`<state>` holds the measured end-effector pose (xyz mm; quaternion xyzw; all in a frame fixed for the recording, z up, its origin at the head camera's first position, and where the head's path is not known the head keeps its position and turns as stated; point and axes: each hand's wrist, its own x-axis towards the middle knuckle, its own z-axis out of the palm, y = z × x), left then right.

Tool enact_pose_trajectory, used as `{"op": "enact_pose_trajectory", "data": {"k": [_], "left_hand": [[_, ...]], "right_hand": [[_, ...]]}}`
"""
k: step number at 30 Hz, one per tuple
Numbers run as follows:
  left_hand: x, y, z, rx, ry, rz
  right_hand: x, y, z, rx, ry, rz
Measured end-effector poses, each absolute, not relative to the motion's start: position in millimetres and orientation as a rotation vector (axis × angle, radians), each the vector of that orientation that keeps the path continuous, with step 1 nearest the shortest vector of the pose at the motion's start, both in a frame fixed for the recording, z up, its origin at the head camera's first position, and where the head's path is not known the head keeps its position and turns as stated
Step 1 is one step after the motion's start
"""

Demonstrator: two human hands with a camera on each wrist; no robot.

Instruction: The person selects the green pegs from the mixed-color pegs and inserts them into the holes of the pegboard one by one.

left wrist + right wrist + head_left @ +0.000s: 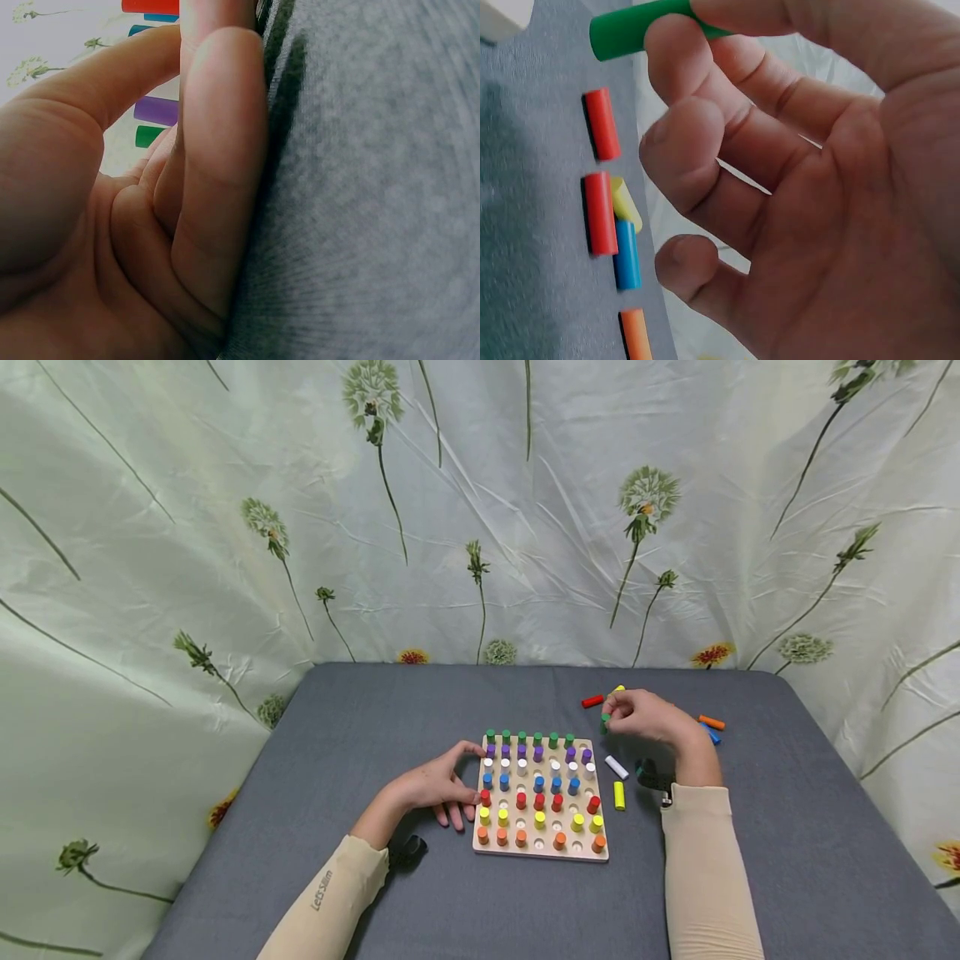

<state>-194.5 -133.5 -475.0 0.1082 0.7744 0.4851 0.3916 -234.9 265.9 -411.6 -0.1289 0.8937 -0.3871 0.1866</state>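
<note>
A grey table point(375, 727) stands against a pale curtain point(225, 510) printed with dandelion heads and a few red and yellow flowers. On the table, just right of the wooden pegboard point(542, 850), lie a white peg point(617, 767) and, nearer the front edge, a yellow peg point(619, 795). Beyond the pegboard's far right corner lies a red peg point(592, 701). Farther right of the pegboard an orange peg point(711, 722) lies beside a blue peg point(712, 737).
</note>
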Motion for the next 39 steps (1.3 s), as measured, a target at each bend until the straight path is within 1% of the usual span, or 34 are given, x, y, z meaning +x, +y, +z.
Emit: {"op": "enact_pose_trajectory", "data": {"k": [8,18,39], "left_hand": [[-195,-134,-476,0.272,1.97,1.228],[-195,-134,-475,0.273,1.969,1.23],[-194,-134,-475,0.278,1.972,1.229]], "right_hand": [[-234,252,-411,-0.435,2.401,-1.126],[-239,243,-419,-0.415,2.344,-1.03],[-245,239,-430,-0.38,2.359,-0.938]]}}
